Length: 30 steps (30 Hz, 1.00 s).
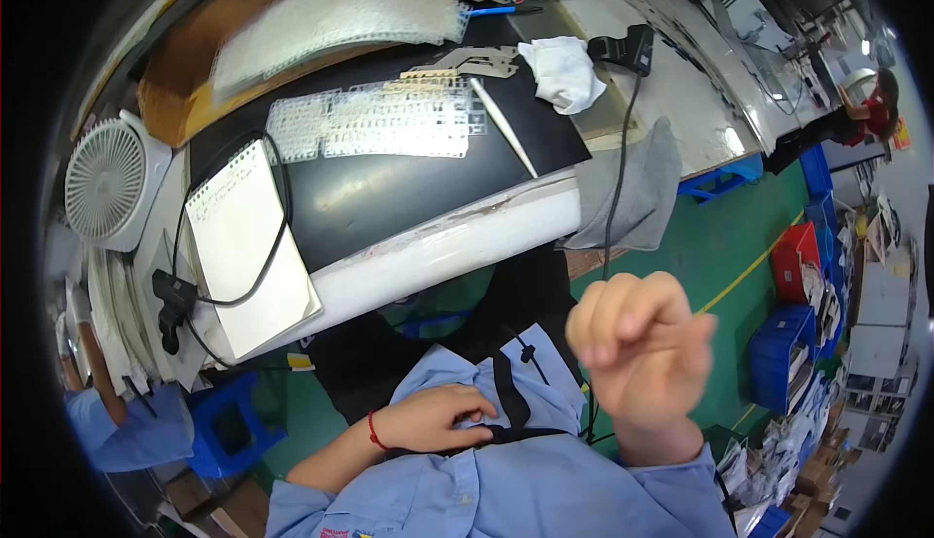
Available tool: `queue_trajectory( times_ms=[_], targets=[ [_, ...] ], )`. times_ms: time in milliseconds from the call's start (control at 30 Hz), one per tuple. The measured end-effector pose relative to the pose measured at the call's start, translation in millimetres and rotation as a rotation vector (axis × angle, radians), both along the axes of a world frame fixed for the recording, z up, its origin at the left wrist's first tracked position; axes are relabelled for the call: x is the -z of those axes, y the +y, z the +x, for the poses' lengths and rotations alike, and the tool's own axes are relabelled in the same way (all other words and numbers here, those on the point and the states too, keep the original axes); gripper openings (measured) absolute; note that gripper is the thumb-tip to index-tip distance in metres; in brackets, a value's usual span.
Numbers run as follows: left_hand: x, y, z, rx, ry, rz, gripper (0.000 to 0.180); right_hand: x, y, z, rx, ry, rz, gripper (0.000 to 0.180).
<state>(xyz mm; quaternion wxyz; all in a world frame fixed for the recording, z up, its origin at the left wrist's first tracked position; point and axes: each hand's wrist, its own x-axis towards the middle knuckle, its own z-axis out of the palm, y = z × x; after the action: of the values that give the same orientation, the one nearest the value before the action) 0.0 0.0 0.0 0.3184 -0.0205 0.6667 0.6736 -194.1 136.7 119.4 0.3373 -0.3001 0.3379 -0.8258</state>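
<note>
Your right hand [642,348] is raised, loosely curled, nothing visible in it; left hand [440,418] rests at your waist, half-curled, seemingly empty. Gridded sheets [394,127] lie on the black mat [389,197], untouched; sheet stack [336,24] in the brown tray [167,105]. Can't tell which are finished or left.

Right fingers [605,329] — blurred; notepad writing [222,184] — too small.

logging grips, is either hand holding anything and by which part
The right hand holds nothing visible; whether the left hand grips the black strap is unclear.
</note>
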Motion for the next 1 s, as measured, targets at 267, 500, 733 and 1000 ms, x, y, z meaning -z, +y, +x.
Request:
queue_trajectory(
  times_ms=[267,500,733,1000],
  targets=[
    [-38.8,0.4,14.2,0.128,0.420,-0.422,0.040,49.6,36.9,39.3,-0.237,0.383,0.967,0.014],
    [-34.3,-5.1,35.8,0.091,0.284,-0.521,0.038,69.9,52.8,70.5,-0.631,1.148,1.053,0.026],
    [-23.5,-4.4,43.8,0.035,0.261,-0.448,0.037,30.6,48.4,53.6,-0.389,0.939,0.670,0.021],
    [-36.5,-11.8,59.8,-0.079,0.184,-0.451,0.040,82.2,133.4,50.3,0.777,0.311,1.056,0.017]
  ],
)
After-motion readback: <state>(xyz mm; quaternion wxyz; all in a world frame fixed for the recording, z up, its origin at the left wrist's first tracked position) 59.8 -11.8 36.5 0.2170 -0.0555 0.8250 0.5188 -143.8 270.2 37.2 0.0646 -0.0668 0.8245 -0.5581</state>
